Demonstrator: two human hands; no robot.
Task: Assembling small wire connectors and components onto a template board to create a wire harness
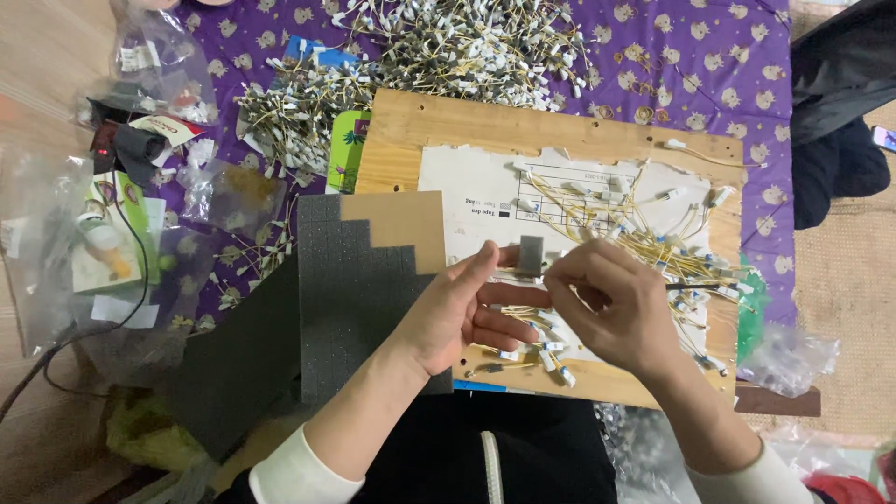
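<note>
Over a wooden board, the left hand and right hand together pinch 1 grey foam square, a few wrapped wires lying below while a large heap waits behind.

A green and white carton lies at the left under clear plastic bags. A white printed sheet covers the wooden board. A phone screen glows at the right edge.
</note>
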